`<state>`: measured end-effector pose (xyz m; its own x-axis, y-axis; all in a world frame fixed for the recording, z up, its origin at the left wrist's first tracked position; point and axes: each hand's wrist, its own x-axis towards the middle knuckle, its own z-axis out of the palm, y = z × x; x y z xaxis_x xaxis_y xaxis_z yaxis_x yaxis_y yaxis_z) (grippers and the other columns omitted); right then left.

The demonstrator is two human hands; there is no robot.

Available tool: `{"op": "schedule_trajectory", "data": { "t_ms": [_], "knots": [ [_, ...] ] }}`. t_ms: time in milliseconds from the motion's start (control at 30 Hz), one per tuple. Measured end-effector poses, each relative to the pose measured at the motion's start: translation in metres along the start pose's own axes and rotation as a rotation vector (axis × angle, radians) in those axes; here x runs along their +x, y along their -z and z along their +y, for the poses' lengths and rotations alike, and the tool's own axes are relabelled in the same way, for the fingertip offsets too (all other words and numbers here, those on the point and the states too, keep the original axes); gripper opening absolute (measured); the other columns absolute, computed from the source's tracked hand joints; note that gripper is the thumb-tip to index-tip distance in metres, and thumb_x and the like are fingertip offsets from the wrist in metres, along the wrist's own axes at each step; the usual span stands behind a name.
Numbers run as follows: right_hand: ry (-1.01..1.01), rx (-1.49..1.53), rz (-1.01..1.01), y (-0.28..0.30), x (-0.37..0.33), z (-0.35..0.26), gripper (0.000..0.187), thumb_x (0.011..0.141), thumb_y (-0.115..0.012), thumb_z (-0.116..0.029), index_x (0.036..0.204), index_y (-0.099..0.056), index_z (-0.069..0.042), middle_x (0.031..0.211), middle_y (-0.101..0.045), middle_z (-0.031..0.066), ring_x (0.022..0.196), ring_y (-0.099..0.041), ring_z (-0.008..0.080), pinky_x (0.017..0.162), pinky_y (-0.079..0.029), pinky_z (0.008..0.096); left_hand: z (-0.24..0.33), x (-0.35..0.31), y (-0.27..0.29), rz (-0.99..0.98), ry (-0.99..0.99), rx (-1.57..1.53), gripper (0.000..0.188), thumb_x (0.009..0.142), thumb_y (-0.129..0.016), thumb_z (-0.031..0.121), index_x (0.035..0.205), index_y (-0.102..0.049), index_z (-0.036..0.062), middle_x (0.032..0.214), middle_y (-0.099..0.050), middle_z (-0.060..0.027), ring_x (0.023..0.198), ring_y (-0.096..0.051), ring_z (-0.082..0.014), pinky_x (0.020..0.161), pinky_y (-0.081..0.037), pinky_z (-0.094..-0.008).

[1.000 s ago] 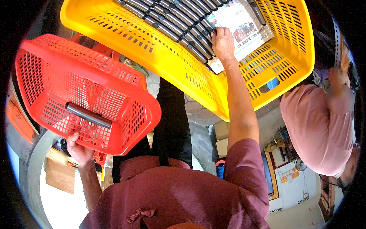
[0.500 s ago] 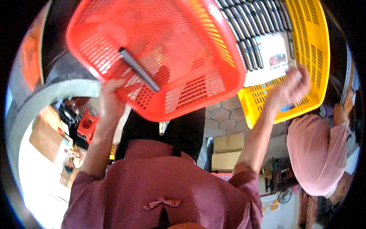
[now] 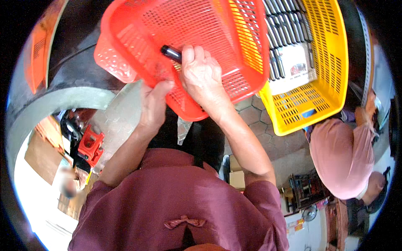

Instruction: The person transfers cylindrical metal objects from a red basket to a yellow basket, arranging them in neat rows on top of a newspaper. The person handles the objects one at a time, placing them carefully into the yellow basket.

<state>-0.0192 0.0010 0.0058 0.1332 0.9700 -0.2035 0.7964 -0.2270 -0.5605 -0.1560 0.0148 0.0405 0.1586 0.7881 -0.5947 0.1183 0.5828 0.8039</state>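
My right hand (image 3: 201,73) reaches into a red plastic basket (image 3: 192,113), its fingers wrapped round a short black tube (image 3: 171,52). One end of the tube sticks out to the left of the fingers; the rest is hidden under the hand. My left hand (image 3: 155,102) is closed on the near left rim of the red basket, thumb on top. Beside it on the right stands a yellow plastic basket (image 3: 289,119). Rows of similar black-and-silver tubes (image 3: 284,21) lie in it, next to a white printed sheet (image 3: 293,67).
Another person in a pink top (image 3: 339,159) is at the right. A red plastic stool (image 3: 91,145) stands on the floor at the left. Cardboard boxes (image 3: 237,179) lie below, near my right arm. A curved grey edge (image 3: 63,100) runs along the left.
My right hand has moved left from over the yellow basket into the red one and closed on the tube. The red basket has shifted right and tilted, with my left hand still on its rim.
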Motion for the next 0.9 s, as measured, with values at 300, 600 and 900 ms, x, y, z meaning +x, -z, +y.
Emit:
{"op": "schedule_trajectory", "data": {
  "t_ms": [300,600,900],
  "knots": [
    [-0.337,1.291,0.397,0.103,-0.068,0.085,0.043,0.084,-0.061,-0.008,0.123,-0.048,0.0,0.1,-0.062,0.0108,0.089,-0.064,0.0219,0.082,-0.053,0.0368,-0.008,0.019,0.008,0.129,0.222,-0.103,0.044,0.08,-0.053,0.005,0.124,-0.054,-0.0024,0.12,-0.061,-0.0148,0.104,-0.063,-0.0252,0.086,-0.055,-0.0423],
    [-0.885,1.684,1.024,0.032,-0.107,0.363,0.014,0.092,-0.056,-0.009,0.1,-0.057,0.003,0.097,-0.063,0.0165,0.097,-0.06,0.0278,0.093,-0.048,0.0416,-0.003,0.028,0.028,0.152,0.348,-0.165,0.051,0.084,-0.046,0.01,0.133,-0.045,-0.004,0.129,-0.056,-0.018,0.115,-0.057,-0.0307,0.097,-0.049,-0.0458],
    [-1.37,1.493,1.154,-0.045,-0.083,0.451,0.025,0.097,-0.057,-0.025,0.087,-0.054,-0.003,0.069,-0.055,0.0053,0.059,-0.056,0.0177,0.057,-0.053,0.0342,-0.003,0.021,0.035,0.21,0.388,-0.226,0.057,0.08,-0.052,0.01,0.134,-0.044,-0.0034,0.133,-0.053,-0.0174,0.121,-0.053,-0.0329,0.102,-0.043,-0.0489]
  ]
}}
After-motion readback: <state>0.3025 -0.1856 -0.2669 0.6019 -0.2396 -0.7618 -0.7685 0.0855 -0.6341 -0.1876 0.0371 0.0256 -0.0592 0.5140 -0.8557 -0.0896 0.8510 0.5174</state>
